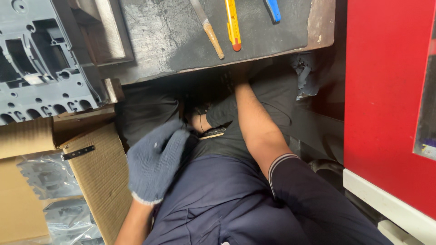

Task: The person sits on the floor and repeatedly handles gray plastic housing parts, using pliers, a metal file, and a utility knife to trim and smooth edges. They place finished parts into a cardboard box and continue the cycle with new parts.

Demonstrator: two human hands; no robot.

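My left hand (156, 159) wears a grey-blue knit glove. It hovers palm down over my lap, fingers loosely extended, with nothing visible in it, just right of a cardboard box flap (102, 177). My bare right forearm (256, 124) reaches forward and up into the dark space under a black workbench top (181, 31). The right hand itself is lost in the shadow beneath the bench edge. A dark fabric shape (222, 111) lies beside the forearm; what it is cannot be made out.
On the bench lie a wooden-handled tool (212, 38), a yellow utility knife (233, 25) and a blue-handled tool (273, 10). A grey moulded plastic part (38, 63) sits top left. The open cardboard box holds bagged parts (50, 177). A red machine panel (386, 90) stands at the right.
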